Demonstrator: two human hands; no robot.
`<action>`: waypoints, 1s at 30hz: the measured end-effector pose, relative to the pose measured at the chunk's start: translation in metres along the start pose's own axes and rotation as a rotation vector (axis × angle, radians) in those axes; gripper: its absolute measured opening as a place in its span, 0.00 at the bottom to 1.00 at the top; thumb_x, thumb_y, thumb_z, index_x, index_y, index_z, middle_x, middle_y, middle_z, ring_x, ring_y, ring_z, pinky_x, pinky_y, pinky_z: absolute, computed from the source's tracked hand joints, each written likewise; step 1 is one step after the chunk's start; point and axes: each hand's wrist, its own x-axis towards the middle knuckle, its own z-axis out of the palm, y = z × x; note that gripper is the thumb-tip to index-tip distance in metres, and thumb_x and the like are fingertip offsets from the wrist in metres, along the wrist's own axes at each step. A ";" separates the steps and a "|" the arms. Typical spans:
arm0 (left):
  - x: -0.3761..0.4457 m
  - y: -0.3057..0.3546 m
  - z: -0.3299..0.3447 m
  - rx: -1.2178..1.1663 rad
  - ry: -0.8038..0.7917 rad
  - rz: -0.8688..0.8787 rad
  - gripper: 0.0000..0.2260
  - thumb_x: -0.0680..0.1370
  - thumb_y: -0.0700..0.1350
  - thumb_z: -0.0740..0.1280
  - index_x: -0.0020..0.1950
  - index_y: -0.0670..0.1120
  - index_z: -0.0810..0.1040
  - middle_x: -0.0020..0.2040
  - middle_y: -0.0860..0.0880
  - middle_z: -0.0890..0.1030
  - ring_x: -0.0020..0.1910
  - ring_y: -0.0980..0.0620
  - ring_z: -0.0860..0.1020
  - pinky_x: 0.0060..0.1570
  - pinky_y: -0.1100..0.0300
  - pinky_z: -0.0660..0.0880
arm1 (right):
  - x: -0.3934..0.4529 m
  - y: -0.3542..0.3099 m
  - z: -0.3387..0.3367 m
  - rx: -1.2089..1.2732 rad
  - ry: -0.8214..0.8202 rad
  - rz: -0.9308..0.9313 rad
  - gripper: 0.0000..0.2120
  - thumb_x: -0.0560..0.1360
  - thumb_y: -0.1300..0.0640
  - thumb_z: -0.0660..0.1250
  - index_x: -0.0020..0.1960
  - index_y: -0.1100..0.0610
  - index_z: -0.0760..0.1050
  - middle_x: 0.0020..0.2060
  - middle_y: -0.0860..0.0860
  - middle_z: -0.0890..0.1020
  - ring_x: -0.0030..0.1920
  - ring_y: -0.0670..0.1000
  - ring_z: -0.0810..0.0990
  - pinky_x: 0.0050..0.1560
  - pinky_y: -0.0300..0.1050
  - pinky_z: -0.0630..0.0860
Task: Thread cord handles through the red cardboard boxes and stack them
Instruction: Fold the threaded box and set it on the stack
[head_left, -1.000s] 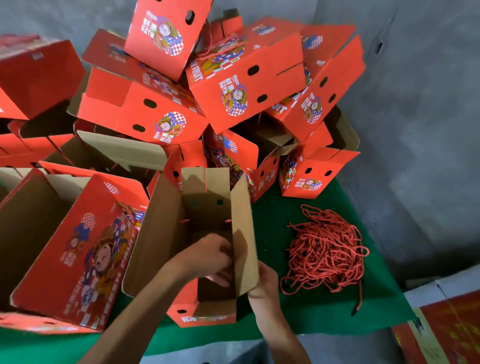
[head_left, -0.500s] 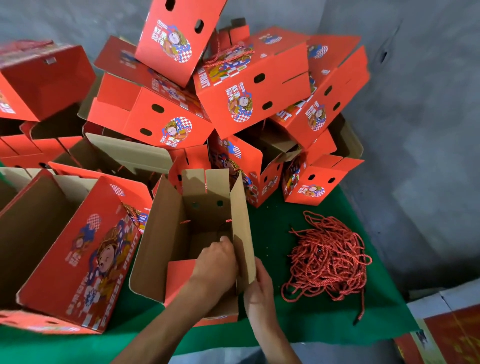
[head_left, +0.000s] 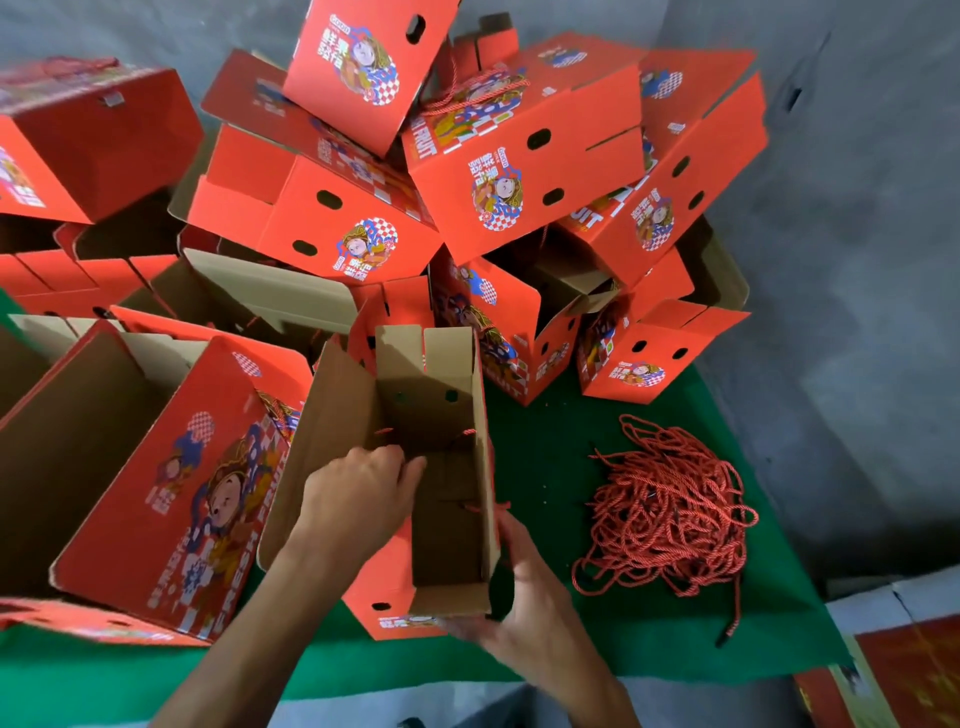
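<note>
Two hands work the open box (head_left: 447, 519), which lies on the green bench (head_left: 545, 457) with its long axis running away from the person: the left hand (head_left: 358, 499) reaches inside with fingers curled, while the right hand (head_left: 524, 587) rests spread against the outer right wall, nearer the red cord end (head_left: 488, 506) poking through that wall. Whether the left hand holds cord is hidden; the loose cord pile (head_left: 670, 509) lies right of the box.

We see both bare forearms reaching forward from the near edge. The left hand (head_left: 358, 493) lies knuckles up, fingers curled downward, wrist bent. The right hand (head_left: 524, 597) lies lower and nearer, its fingers extended leftward; whether it grips anything we cannot tell.
</note>
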 end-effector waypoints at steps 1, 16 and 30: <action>-0.001 0.000 0.000 -0.060 -0.040 0.025 0.21 0.84 0.63 0.54 0.46 0.51 0.79 0.41 0.51 0.83 0.41 0.49 0.83 0.40 0.55 0.77 | 0.002 0.002 0.002 -0.052 0.033 0.029 0.47 0.65 0.29 0.77 0.78 0.34 0.58 0.69 0.28 0.71 0.66 0.28 0.72 0.63 0.26 0.71; -0.001 0.040 0.007 -0.178 -0.044 0.326 0.15 0.83 0.62 0.59 0.52 0.55 0.79 0.44 0.57 0.84 0.42 0.55 0.82 0.44 0.53 0.80 | -0.001 0.029 0.037 -0.499 0.275 -0.172 0.16 0.83 0.45 0.64 0.70 0.43 0.75 0.71 0.52 0.75 0.63 0.49 0.79 0.57 0.46 0.82; -0.023 -0.011 0.015 -1.016 0.540 0.035 0.21 0.87 0.57 0.53 0.77 0.53 0.69 0.74 0.57 0.73 0.74 0.55 0.71 0.71 0.48 0.70 | 0.009 0.010 0.068 -0.759 0.087 0.008 0.26 0.70 0.41 0.77 0.65 0.37 0.72 0.70 0.62 0.74 0.66 0.64 0.79 0.60 0.54 0.81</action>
